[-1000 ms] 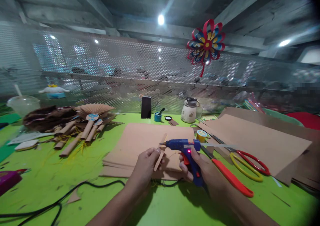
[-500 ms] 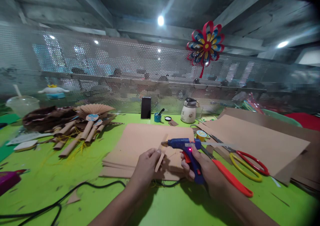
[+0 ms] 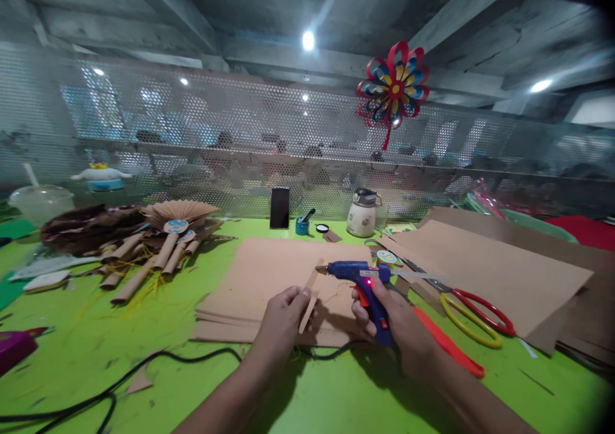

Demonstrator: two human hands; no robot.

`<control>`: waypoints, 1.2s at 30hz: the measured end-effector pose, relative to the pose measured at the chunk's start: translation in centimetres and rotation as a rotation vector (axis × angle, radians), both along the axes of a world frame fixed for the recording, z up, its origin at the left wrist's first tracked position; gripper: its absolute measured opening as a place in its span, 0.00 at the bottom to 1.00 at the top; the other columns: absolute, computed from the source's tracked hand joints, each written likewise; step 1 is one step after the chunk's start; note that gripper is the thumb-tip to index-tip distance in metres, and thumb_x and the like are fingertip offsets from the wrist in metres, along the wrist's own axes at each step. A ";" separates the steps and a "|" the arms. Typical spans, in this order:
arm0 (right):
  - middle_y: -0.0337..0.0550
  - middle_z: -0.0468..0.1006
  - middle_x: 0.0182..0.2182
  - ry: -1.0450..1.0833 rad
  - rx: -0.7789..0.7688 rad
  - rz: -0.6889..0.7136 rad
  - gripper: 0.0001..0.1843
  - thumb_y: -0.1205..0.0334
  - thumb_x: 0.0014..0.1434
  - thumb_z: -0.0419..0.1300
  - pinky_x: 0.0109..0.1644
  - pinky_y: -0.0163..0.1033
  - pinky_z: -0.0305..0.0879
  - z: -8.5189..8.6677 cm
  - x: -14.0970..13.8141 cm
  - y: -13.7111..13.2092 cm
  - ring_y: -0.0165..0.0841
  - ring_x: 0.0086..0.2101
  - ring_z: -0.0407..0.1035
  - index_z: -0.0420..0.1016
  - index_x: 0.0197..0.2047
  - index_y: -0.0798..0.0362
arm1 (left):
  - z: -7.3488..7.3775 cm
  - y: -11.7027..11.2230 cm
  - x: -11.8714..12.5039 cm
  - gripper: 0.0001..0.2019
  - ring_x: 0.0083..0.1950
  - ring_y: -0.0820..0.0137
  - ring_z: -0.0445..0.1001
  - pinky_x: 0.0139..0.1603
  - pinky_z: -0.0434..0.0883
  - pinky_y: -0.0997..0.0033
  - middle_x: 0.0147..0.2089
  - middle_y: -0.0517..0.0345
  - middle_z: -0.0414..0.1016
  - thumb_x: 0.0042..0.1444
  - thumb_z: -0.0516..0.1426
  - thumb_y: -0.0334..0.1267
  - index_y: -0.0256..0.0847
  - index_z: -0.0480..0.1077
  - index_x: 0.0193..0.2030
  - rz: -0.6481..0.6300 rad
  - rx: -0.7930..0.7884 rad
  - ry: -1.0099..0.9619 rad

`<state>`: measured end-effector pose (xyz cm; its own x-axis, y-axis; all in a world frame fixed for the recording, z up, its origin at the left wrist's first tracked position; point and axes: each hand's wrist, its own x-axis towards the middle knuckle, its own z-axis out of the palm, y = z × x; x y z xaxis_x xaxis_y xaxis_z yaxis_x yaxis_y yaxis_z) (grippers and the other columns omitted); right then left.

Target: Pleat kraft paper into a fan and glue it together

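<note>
My left hand [image 3: 281, 322] pinches a narrow strip of brown paper [image 3: 311, 296], held upright over a stack of brown paper sheets [image 3: 269, 274]. My right hand [image 3: 401, 328] grips the handle of a blue glue gun [image 3: 358, 280] with a red trigger and a lit red lamp. Its nozzle points left and sits just to the right of the strip's upper end, a small gap between them.
Red and yellow scissors [image 3: 468, 309] and an orange-handled tool [image 3: 449, 351] lie right of my right hand. Large brown sheets [image 3: 500, 267] cover the right side. Rolled paper fans [image 3: 154, 248] lie far left. A black cable [image 3: 144, 370] crosses the green table [image 3: 96, 331]. A phone [image 3: 280, 207] and a kettle-shaped jar [image 3: 364, 213] stand at the back.
The glue gun has shifted slightly right and its nozzle has drawn a little away from the strip. My left hand keeps the strip in nearly the same place.
</note>
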<state>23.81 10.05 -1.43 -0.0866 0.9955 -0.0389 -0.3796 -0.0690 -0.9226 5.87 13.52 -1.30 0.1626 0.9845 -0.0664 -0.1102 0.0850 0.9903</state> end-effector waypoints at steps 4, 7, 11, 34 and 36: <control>0.37 0.66 0.22 -0.009 0.003 -0.020 0.22 0.43 0.58 0.54 0.21 0.28 0.51 0.2 0.1 0.1 0.22 0.18 0.55 0.70 0.34 0.57 | -0.2 0.0 0.1 0.13 0.21 0.73 0.62 0.24 0.59 0.73 0.20 0.57 0.67 0.47 0.57 0.46 0.38 0.66 0.22 -0.016 0.001 0.011; 0.37 0.66 0.21 -0.012 0.006 -0.038 0.23 0.42 0.58 0.54 0.21 0.28 0.51 0.3 0.0 0.0 0.22 0.18 0.55 0.69 0.33 0.57 | -0.3 -0.1 0.1 0.14 0.21 0.73 0.62 0.24 0.59 0.73 0.20 0.57 0.67 0.48 0.57 0.47 0.38 0.66 0.22 -0.004 0.011 0.013; 0.37 0.66 0.21 -0.055 -0.004 -0.075 0.24 0.42 0.57 0.54 0.21 0.28 0.51 0.5 0.1 0.0 0.22 0.18 0.54 0.69 0.33 0.57 | -0.3 -0.1 0.1 0.14 0.21 0.73 0.62 0.24 0.59 0.73 0.20 0.57 0.67 0.48 0.57 0.46 0.38 0.66 0.22 -0.004 0.017 0.029; 0.36 0.65 0.21 -0.090 0.024 -0.079 0.26 0.39 0.57 0.53 0.21 0.27 0.50 -0.1 0.0 0.0 0.21 0.18 0.55 0.69 0.35 0.57 | -0.4 0.2 0.0 0.14 0.22 0.73 0.62 0.24 0.59 0.74 0.20 0.57 0.66 0.51 0.54 0.45 0.38 0.64 0.20 -0.027 0.059 0.114; 0.36 0.65 0.21 -0.097 0.023 -0.065 0.26 0.39 0.57 0.53 0.20 0.27 0.49 -0.3 -0.1 0.0 0.21 0.18 0.55 0.69 0.35 0.57 | -0.6 0.3 -0.1 0.14 0.22 0.73 0.62 0.24 0.59 0.73 0.20 0.57 0.66 0.51 0.54 0.44 0.38 0.64 0.21 -0.033 0.066 0.117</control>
<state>23.75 10.04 -1.69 -0.0184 0.9996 -0.0210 -0.2914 -0.0254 -0.9563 5.79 13.81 -1.86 0.1897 0.9816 -0.0225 0.0082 0.0213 0.9997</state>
